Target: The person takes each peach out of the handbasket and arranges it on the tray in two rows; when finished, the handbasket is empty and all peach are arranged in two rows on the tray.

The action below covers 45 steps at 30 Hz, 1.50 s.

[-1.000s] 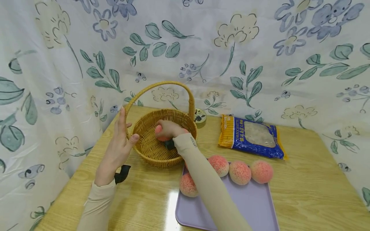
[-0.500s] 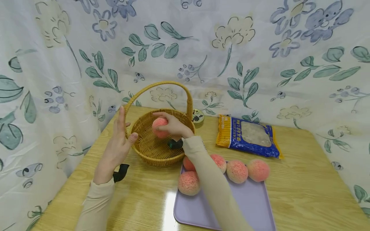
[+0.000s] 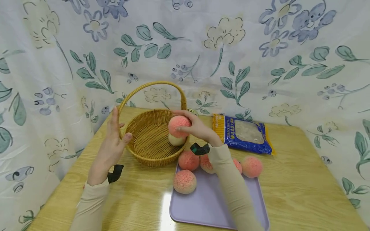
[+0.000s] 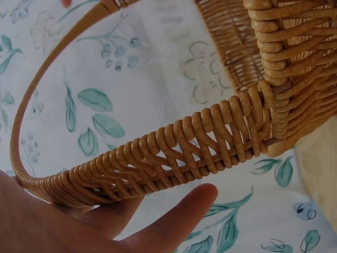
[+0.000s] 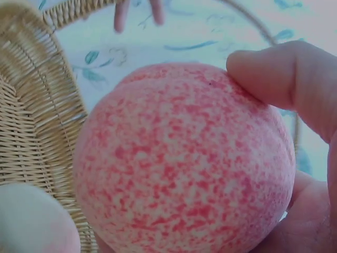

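My right hand (image 3: 200,128) grips a pink speckled peach (image 3: 178,125) above the right rim of the wicker basket (image 3: 144,138). In the right wrist view, thumb and fingers curl around this peach (image 5: 184,163). A paler peach (image 3: 175,140) is inside the basket at its right side, partly hidden below the held one. My left hand (image 3: 108,150) is at the left of the basket's arched handle (image 3: 153,83), fingers straight and thumb apart. In the left wrist view, its fingers pass behind the wrapped handle (image 4: 174,142), seemingly touching it.
A lilac tray (image 3: 202,205) bearing several peaches (image 3: 185,182) lies in front of the basket, to the right. Behind it is a blue and yellow pasta bag (image 3: 245,134). A round tin (image 3: 192,111) is partly hidden behind the basket. A floral curtain (image 3: 202,48) borders the table.
My right hand has lifted the peach from inside the basket and carried it rightward to the rim. The paler peach has come into view. My left hand stays at the handle.
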{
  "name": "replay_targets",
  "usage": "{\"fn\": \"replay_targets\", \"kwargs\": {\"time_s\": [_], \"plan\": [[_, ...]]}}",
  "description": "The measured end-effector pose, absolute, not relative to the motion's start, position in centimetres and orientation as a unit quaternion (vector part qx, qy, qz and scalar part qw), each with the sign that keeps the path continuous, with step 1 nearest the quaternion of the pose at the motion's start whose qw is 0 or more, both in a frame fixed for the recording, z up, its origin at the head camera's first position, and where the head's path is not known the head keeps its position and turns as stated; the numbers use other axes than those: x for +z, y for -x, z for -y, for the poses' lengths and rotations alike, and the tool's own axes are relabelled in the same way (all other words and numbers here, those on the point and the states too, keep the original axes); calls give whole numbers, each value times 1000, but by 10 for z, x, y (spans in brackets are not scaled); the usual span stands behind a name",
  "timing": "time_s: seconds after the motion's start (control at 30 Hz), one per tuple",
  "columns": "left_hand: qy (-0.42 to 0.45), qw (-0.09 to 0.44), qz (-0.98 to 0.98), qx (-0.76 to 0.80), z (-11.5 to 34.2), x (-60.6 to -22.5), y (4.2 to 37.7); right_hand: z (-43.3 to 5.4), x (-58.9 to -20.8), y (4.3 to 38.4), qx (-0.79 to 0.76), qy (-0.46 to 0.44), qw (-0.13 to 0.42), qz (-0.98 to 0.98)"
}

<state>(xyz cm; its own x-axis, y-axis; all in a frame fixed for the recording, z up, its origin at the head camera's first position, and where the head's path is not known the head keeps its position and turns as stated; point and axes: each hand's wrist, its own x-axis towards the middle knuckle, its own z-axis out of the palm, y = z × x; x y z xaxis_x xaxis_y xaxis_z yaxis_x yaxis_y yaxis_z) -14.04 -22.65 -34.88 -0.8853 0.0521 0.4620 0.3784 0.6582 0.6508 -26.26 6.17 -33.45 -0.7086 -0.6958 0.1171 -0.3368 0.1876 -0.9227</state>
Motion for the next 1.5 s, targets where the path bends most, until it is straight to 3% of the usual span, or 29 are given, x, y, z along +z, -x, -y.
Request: {"fn": "replay_targets", "kwargs": {"time_s": [0.6, 0.97, 1.5], "plan": [[115, 209, 883, -404, 231, -349, 141, -153, -377, 172, -508, 310, 187, -782], [118, 216, 880, -407, 228, -353, 139, -159, -398, 147, -445, 325, 168, -817], [132, 222, 875, -410, 222, -350, 143, -159, -407, 140, -360, 381, 147, -839]]}}
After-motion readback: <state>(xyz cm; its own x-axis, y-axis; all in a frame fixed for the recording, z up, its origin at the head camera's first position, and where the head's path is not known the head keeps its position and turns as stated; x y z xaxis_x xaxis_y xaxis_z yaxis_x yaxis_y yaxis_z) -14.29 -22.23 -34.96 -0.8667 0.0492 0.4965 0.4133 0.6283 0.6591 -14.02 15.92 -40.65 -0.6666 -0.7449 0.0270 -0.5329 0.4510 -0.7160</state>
